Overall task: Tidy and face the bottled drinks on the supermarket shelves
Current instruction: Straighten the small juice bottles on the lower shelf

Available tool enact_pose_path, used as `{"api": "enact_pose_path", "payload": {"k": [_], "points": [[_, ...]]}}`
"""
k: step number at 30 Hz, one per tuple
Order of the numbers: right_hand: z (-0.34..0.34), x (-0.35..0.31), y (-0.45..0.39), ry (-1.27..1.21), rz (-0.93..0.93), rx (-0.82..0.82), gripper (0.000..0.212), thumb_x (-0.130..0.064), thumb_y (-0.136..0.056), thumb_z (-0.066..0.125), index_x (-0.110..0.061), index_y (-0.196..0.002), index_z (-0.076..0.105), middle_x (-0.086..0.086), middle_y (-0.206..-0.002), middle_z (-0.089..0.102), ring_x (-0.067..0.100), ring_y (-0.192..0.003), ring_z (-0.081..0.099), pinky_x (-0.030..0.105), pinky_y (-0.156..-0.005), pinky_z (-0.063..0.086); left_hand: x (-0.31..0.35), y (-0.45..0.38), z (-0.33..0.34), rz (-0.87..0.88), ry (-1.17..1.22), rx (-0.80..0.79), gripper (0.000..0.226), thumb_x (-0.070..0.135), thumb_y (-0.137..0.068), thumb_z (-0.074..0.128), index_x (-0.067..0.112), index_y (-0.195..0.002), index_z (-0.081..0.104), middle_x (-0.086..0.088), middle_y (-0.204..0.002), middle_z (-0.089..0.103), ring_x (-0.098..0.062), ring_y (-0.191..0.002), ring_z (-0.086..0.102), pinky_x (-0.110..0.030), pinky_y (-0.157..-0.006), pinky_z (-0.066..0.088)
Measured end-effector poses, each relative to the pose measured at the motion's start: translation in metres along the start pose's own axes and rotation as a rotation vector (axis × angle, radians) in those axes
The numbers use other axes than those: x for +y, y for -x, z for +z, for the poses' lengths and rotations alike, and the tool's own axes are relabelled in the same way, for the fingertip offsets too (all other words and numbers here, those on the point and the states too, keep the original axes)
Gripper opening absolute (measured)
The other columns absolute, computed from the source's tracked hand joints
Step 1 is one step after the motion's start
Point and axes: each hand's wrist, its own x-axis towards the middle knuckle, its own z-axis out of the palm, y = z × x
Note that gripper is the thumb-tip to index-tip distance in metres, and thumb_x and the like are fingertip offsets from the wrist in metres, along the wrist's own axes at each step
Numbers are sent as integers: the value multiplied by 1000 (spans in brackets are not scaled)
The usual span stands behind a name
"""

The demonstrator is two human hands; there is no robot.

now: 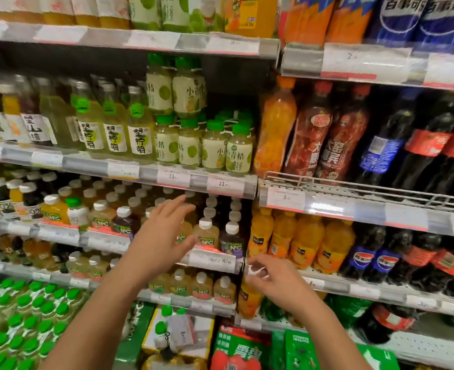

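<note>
Below the shelf edge carrying the "11" price tags, the left hand is hovering with its fingers spread wide and nearly straight, palm turned toward the row of white-capped NFC juice bottles and holding nothing. These bottles are standing upright, long axes vertical, packed in files running back into the shelf; the front ones are sitting just behind the left fingertips, up and to the right of the palm, so the left hand is plainly the nearer one for that row. Whether the fingertips are touching a cap or only passing in front cannot be told from this view. The right hand is lying lower and further right, in front of the upright divider between the juice bay and the soda bay, fingers loosely curled; something small and white is showing at its fingertips, and I cannot tell whether it is being pinched or is simply a cap or tag behind the hand. Orange drink bottles are standing just above and right of that hand, also upright, labels facing mostly forward. Judgement: the coming move is depending on a short forward reach by the left hand onto the juice front row, with a grasp round a bottle body from the side, since the shelf above is leaving little headroom over the caps.
</note>
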Motion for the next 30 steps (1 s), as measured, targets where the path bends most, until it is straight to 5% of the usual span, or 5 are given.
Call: {"api": "enact_pose_path", "payload": {"k": [9, 16, 24, 30], "points": [[41, -31, -69, 173, 118, 71, 50, -45, -96, 62, -24, -141, 54, -4, -130, 63, 16, -116, 60, 29, -88, 48, -82, -59, -8, 83, -247, 85, 83, 43, -89, 70, 25, -157, 26, -1, -169, 14, -36, -155, 11, -60, -118, 29], [68, -34, -120, 200, 235, 181, 70, -37, -97, 65, -21, -157, 33, 3, -161, 34, 22, -139, 46, 36, -107, 45, -130, -65, 3, 185, -193, 62, 89, 39, -91, 67, 31, -162, 13, 8, -170, 0, -28, -157, 4, -57, -118, 31], [78, -42, -164, 435, 420, 240, 52, -46, -98, 61, -17, -139, 48, 8, -125, 60, 29, -105, 66, 38, -73, 55, -142, -68, 6, 247, -125, 75, 93, 35, -85, 71, 28, -161, 19, 6, -170, 7, -31, -156, 11, -55, -105, 44], [83, -47, -175, 494, 487, 304, 36, -37, -100, 62, -13, -126, 55, 9, -113, 65, 30, -100, 67, 37, -72, 52, -145, -68, 6, 269, -156, 74, 95, 39, -85, 69, 27, -162, 15, 4, -171, 3, -31, -156, 11, -52, -104, 45]]}}
